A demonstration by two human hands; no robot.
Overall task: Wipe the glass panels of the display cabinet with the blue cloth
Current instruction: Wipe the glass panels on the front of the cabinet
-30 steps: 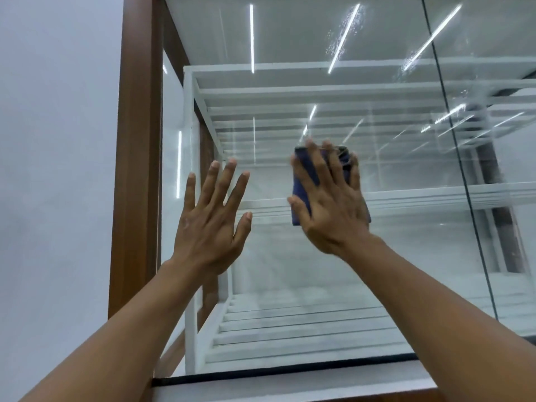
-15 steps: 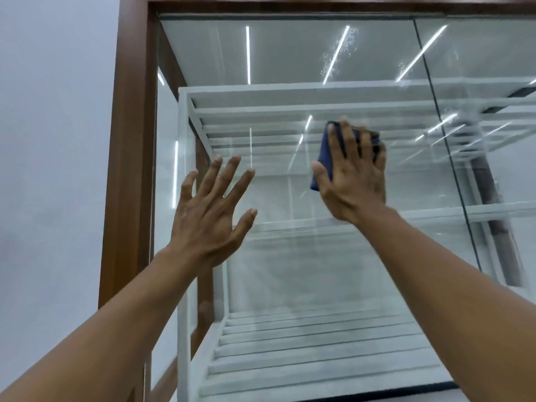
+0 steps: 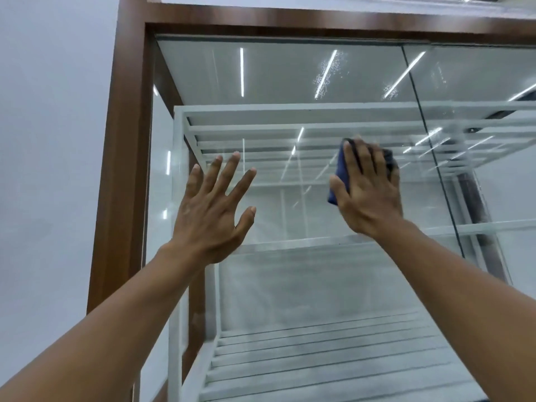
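The display cabinet has a brown wooden frame (image 3: 121, 158) and a large front glass panel (image 3: 275, 82) that mirrors ceiling light strips. My right hand (image 3: 368, 195) lies flat with straight fingers on the folded blue cloth (image 3: 340, 172) and presses it against the glass at mid height. Most of the cloth is hidden under the hand. My left hand (image 3: 211, 210) is spread flat, fingers apart, against the same panel to the left and holds nothing. Smear spots (image 3: 329, 72) show on the upper glass.
A vertical seam (image 3: 429, 146) separates this panel from a second glass panel (image 3: 487, 82) on the right. White slatted shelves (image 3: 319, 369) stand inside the cabinet. A plain pale wall (image 3: 52, 140) lies left of the frame.
My right hand has slid the cloth up and to the right across the glass. The view has tilted upward, so the cabinet's top frame now shows. My left hand has stayed flat on the pane.
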